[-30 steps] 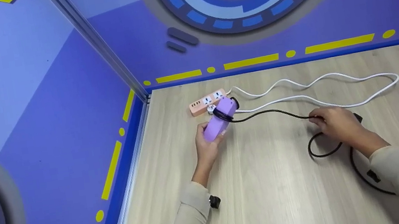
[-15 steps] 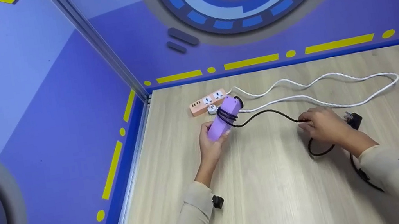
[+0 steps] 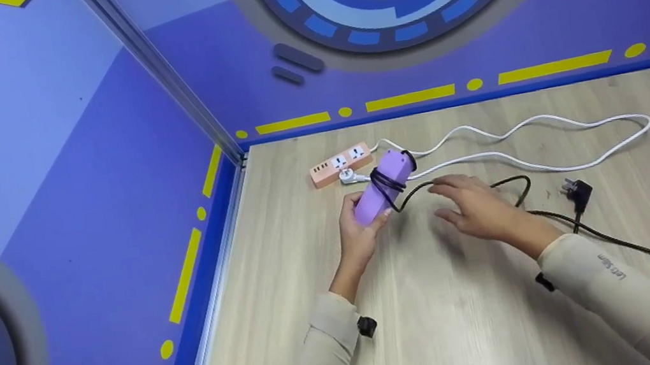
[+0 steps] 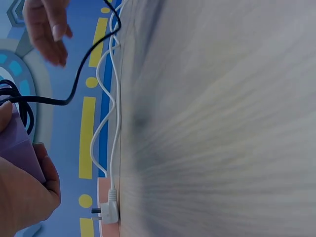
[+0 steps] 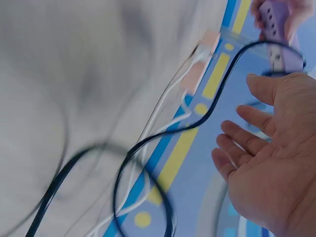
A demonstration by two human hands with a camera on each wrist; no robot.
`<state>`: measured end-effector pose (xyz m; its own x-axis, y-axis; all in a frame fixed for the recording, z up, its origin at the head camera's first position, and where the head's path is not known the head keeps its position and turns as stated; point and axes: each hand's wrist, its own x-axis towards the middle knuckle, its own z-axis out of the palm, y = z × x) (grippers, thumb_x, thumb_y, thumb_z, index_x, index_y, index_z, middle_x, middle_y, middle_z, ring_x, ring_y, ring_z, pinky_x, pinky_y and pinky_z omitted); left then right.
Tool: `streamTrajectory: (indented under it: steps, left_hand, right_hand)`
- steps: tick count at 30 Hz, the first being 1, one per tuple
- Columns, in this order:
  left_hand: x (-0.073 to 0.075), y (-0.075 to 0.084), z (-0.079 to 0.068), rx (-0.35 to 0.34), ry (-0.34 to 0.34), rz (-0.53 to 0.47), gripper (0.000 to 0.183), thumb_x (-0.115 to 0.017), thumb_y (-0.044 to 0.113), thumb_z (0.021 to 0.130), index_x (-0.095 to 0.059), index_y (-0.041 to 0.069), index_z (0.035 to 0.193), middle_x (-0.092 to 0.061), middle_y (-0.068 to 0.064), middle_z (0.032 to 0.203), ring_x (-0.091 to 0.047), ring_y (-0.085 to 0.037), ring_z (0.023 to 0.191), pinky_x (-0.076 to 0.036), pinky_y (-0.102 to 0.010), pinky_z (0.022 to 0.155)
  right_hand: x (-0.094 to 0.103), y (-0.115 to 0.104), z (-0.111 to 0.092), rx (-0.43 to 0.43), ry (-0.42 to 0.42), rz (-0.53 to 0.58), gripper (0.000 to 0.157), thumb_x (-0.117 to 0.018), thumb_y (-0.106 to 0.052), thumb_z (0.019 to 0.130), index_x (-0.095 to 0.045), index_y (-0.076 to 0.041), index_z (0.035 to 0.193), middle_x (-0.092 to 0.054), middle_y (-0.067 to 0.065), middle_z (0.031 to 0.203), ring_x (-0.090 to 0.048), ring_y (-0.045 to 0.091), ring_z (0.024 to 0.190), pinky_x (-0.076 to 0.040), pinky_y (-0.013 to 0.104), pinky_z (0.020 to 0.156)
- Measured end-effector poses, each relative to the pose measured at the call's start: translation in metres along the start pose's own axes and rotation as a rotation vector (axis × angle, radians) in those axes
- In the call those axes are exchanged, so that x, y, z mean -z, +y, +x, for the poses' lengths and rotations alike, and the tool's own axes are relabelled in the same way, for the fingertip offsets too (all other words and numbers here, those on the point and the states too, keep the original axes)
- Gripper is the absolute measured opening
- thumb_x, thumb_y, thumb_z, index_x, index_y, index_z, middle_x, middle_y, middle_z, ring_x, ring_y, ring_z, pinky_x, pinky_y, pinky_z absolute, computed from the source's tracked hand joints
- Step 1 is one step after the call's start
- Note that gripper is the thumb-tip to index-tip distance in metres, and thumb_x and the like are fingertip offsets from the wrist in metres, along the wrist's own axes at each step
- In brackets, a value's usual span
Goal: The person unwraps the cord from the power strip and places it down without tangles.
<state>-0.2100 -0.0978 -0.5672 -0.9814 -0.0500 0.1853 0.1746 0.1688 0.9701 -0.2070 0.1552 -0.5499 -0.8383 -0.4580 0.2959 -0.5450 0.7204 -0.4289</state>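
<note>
My left hand [image 3: 359, 236] grips the lower end of a purple power strip [image 3: 372, 202], holding it tilted above the table. Several turns of its black cord [image 3: 388, 183] are wrapped around the strip's upper half. To the right, my right hand [image 3: 474, 208] hovers with fingers spread and relaxed. The right wrist view shows nothing held in that palm [image 5: 276, 177]; the loose cord [image 5: 217, 101] passes beside the fingers. The rest of the cord trails rightward over the table, and its black plug [image 3: 578, 194] lies beyond my right wrist.
An orange power strip [image 3: 326, 174] lies near the back left of the wooden table [image 3: 448, 318], with a white plug [image 3: 348, 176] beside it. Its white cord [image 3: 618, 118] loops across the back to the right. Blue printed panels [image 3: 89, 198] stand at the left and back.
My right hand has released the black cord and moved left toward the purple power strip, its fingers spreading. My left hand has shifted slightly right with the strip. The black plug is now uncovered.
</note>
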Motion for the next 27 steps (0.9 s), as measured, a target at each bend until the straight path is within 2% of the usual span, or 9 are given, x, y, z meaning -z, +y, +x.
streamTrajectory:
  steps: [7, 10, 15, 17, 22, 27]
  left_hand:
    - [-0.015, 0.006, -0.003, -0.018, -0.027, -0.039, 0.051, -0.082, 0.005, 0.075, -0.056, 0.003, 0.118, -0.064, -0.014, 0.118, -0.057, -0.017, 0.104, -0.045, -0.034, 0.091]
    - [-0.019, 0.012, -0.005, -0.011, -0.044, -0.044, 0.051, -0.081, 0.003, 0.077, -0.055, 0.001, 0.12, -0.063, -0.016, 0.119, -0.057, -0.017, 0.105, -0.044, -0.034, 0.092]
    - [-0.017, 0.032, -0.011, -0.023, -0.069, -0.056, 0.048, -0.079, 0.001, 0.078, -0.054, -0.004, 0.118, -0.063, -0.019, 0.118, -0.058, -0.018, 0.105, -0.045, -0.036, 0.092]
    - [-0.016, 0.031, -0.011, -0.025, -0.063, -0.044, 0.049, -0.08, 0.002, 0.077, -0.054, -0.003, 0.118, -0.063, -0.018, 0.118, -0.058, -0.018, 0.105, -0.045, -0.036, 0.093]
    - [-0.017, 0.008, -0.006, -0.016, -0.047, -0.001, 0.054, -0.083, 0.003, 0.074, -0.055, 0.003, 0.12, -0.064, -0.014, 0.12, -0.057, -0.019, 0.107, -0.044, -0.038, 0.095]
    - [-0.017, 0.001, -0.006, -0.028, -0.076, 0.02, 0.055, -0.086, 0.007, 0.072, -0.055, 0.009, 0.118, -0.064, -0.009, 0.119, -0.057, -0.019, 0.108, -0.043, -0.038, 0.097]
  right_hand:
    - [-0.023, -0.023, 0.014, 0.171, 0.073, 0.089, 0.038, -0.074, -0.016, 0.087, -0.066, -0.003, 0.122, -0.067, 0.015, 0.126, -0.062, 0.033, 0.121, -0.047, 0.051, 0.101]
    - [-0.029, -0.029, 0.015, 0.169, 0.104, 0.135, 0.025, -0.072, -0.017, 0.089, -0.069, -0.007, 0.112, -0.072, 0.011, 0.116, -0.066, 0.03, 0.111, -0.048, 0.049, 0.094]
    - [-0.029, -0.031, 0.012, 0.118, 0.166, 0.197, 0.006, -0.068, -0.015, 0.093, -0.068, -0.011, 0.097, -0.074, 0.002, 0.094, -0.067, 0.024, 0.091, -0.046, 0.046, 0.087]
    - [-0.027, -0.031, 0.01, 0.108, 0.17, 0.199, 0.005, -0.066, -0.016, 0.094, -0.068, -0.011, 0.096, -0.072, -0.001, 0.089, -0.066, 0.022, 0.087, -0.045, 0.044, 0.084]
    - [-0.022, -0.033, 0.008, 0.122, 0.175, 0.16, 0.006, -0.064, -0.017, 0.096, -0.067, -0.012, 0.095, -0.069, -0.002, 0.085, -0.063, 0.019, 0.081, -0.045, 0.041, 0.079]
    - [-0.017, -0.039, 0.008, 0.114, 0.203, 0.089, 0.004, -0.066, -0.016, 0.094, -0.066, -0.012, 0.093, -0.069, 0.001, 0.083, -0.062, 0.02, 0.075, -0.046, 0.041, 0.072]
